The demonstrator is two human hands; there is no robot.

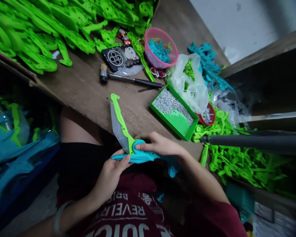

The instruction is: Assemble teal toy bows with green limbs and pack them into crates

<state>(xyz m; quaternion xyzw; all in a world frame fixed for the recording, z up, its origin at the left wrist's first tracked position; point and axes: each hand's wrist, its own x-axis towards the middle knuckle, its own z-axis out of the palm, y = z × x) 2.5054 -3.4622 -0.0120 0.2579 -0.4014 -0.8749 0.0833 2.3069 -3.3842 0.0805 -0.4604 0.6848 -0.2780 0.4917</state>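
Note:
Above my lap, both hands hold a plastic piece with a turquoise body, a round turquoise disc and a long bright-green arm edged by a translucent blade. My left hand pinches the narrow turquoise end from below, the thumb along its edge. My right hand is closed over the disc and the other end, with the thumb lying on the disc. The green arm tilts up and left, away from both hands. The fingers hide part of the joint between green and turquoise.
A mallet lies on the brown table. Nearby are a green tray of small metal bits, a pink basket of turquoise parts, a plastic bag and a phone. Green parts heap at upper left; a dark bar juts in from the right.

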